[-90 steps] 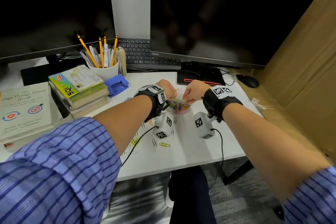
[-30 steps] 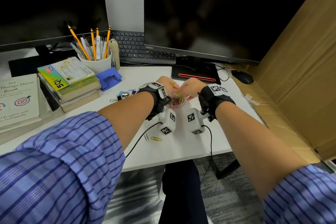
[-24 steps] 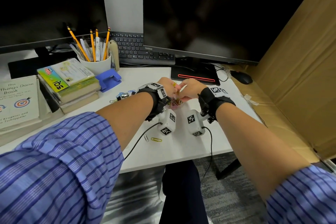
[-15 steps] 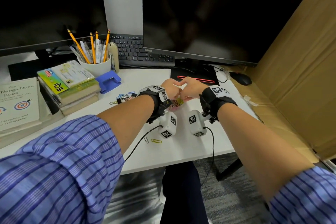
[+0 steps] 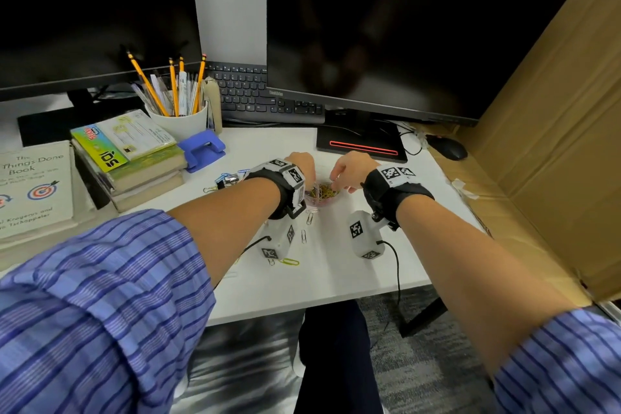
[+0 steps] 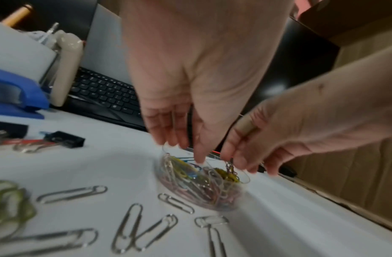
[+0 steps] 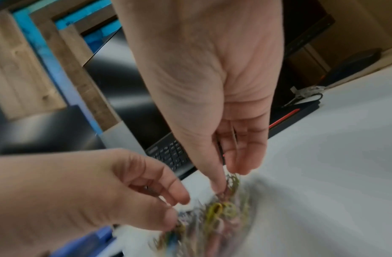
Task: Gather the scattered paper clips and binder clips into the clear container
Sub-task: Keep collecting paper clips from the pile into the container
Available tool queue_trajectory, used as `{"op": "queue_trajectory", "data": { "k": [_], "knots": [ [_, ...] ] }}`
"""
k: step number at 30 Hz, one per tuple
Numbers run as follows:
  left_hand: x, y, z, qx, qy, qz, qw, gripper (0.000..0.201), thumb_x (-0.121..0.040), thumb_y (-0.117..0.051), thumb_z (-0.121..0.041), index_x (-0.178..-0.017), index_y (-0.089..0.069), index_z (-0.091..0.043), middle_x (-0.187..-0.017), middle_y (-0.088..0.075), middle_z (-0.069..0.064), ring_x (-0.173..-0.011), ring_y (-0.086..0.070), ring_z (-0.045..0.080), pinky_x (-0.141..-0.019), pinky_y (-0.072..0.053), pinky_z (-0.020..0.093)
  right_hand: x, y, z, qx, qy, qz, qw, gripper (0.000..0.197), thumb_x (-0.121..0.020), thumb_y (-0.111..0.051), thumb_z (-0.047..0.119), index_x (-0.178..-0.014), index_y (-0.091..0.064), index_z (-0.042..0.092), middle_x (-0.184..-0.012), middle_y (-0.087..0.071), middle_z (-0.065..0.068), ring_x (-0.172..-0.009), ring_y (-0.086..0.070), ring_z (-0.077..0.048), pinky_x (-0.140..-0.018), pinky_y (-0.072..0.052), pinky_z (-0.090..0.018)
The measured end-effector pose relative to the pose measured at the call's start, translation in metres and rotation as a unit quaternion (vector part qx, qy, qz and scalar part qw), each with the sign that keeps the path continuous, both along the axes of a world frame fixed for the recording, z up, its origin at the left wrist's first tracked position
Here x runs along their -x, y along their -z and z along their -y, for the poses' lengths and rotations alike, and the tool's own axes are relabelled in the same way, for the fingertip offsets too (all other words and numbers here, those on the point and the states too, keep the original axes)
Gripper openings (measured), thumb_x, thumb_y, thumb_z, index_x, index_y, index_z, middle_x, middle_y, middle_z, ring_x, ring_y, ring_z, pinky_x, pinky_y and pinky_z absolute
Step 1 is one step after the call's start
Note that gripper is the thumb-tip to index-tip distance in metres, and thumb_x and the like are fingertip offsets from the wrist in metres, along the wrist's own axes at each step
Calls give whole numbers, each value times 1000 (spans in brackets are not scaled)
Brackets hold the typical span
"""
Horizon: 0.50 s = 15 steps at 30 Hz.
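Counter (image 5: 336, 265): white, carrying everything below, with two dark monitors at its back.
Books (image 5: 134, 158): stacked at the left, beside a white pencil cup (image 5: 181, 123) and a blue hole punch (image 5: 203, 149).
Left hand (image 6: 197, 73): fingers pointed down, tips at the near rim of the container; whether they gripped the rim could not be told through the blur.
Right hand (image 7: 212, 73): thumb and fingers (image 7: 239, 156) pinched a small clump of clips just above the container's mouth.
Clear container (image 6: 203, 184): stood on the counter between the two hands, well filled with coloured paper clips.
Binder clips (image 5: 228, 178): lay on the counter left of the left wrist.
Loose paper clips (image 6: 129, 224): silver ones scattered just in front of the container; a yellow-green one (image 5: 289, 261) nearer the counter's edge.
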<state>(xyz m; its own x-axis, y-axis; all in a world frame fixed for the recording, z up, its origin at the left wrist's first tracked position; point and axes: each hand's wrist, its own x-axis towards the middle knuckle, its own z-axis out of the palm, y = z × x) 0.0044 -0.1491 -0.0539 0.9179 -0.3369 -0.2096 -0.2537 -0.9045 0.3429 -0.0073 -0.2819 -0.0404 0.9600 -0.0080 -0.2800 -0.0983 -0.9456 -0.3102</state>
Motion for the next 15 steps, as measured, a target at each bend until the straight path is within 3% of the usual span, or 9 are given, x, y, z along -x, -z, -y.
{"op": "queue_trajectory", "data": {
  "k": [6, 9, 10, 13, 15],
  "knots": [
    [2, 6, -6, -44, 30, 0, 999, 30, -86, -61, -13, -114, -68, -9, -119, -68, 6, -108, -63, 24, -91, -52, 28, 1, 5, -1, 2, -29, 9, 1000, 27, -82, -71, 13, -108, -70, 14, -109, -56, -2, -91, -53, -15, -88, -53, -30],
    [0, 0, -11, -19, 35, 9, 999, 38, -88, -60, -14, -126, -61, -11, -130, -60, 5, -120, -56, 23, -97, -45, 28, 6, -6, -10, -33, -16, 49, 998, 22, -83, -70, 13, -105, -69, 13, -111, -57, -4, -85, -58, -17, -68, -55, -25],
    [0, -1, -15, -9, 32, 4, 999, 40, -89, -60, -16, -129, -58, -11, -134, -56, 5, -123, -53, 23, -100, -43, 28, 8, -9, -15, -33, -22, 44, 998, 21, -84, -68, 12, -105, -69, 10, -107, -60, -5, -85, -62, -19, -68, -57, -27],
    [0, -3, -31, 16, -14, 2, 1000, 45, -88, -63, -19, -130, -53, -10, -136, -52, 8, -125, -50, 25, -100, -42, 30, 18, -15, -33, -23, -47, -31, 998, 20, -79, -70, 9, -98, -72, 12, -92, -68, -5, -86, -68, -21, -85, -59, -36],
    [0, -1, -45, -7, -46, 13, 999, 30, -89, -60, -13, -119, -58, -9, -129, -55, 11, -122, -52, 27, -95, -43, 31, 25, -12, -46, 0, -77, -66, 995, 25, -76, -71, 5, -100, -72, 14, -94, -70, -4, -82, -69, -20, -83, -59, -33]
  ]
}}
